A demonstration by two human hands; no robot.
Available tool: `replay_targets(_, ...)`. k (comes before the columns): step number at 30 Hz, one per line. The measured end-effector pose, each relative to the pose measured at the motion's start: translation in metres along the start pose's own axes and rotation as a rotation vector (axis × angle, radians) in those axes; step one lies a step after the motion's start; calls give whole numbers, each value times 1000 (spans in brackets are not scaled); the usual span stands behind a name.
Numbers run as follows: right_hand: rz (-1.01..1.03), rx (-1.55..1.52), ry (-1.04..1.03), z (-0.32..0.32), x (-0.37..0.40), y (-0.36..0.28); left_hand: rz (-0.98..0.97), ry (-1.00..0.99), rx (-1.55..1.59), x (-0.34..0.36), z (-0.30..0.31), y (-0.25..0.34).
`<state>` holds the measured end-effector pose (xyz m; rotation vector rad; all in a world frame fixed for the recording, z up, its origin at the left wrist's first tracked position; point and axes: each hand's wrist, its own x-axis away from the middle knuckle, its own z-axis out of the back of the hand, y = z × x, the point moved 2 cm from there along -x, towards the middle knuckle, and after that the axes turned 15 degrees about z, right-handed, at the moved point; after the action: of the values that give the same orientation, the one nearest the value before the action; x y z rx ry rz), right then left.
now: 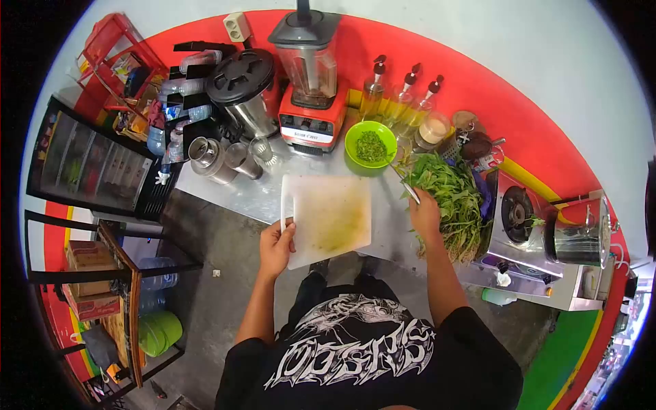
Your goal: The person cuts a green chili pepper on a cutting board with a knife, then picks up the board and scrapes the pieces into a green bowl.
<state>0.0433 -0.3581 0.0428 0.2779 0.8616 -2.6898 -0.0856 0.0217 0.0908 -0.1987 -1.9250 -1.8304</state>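
My left hand grips the left edge of a white cutting board, its thumb on top near the handle slot. Green stains mark the board's lower right. In my right hand is a knife, its blade pointing up and left toward a lime-green bowl. Chopped green leaves lie in that bowl, just beyond the board. A large bunch of leafy greens with roots rests right beside my right hand.
Behind the bowl stand a red blender and several oil bottles. Metal cups and a steel canister sit at left. On the right are a gas stove and a steel pot. A metal-topped table carries these items.
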Motion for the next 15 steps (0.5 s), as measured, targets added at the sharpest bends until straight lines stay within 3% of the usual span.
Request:
replay_targets(2, 2, 15, 61, -8, 7, -12, 18, -48, 10, -15, 12, -11)
replay_targets(8, -520, -459, 73, -28, 42, -36, 98, -249, 15, -61, 23, -26)
replay_targets(12, -593, -720, 179, -37, 71, -49, 108, -364, 1, -91, 20, -41)
replay_targets(15, -703, -742, 264, -38, 91, -70, 153, -417, -48, -107, 12, -42)
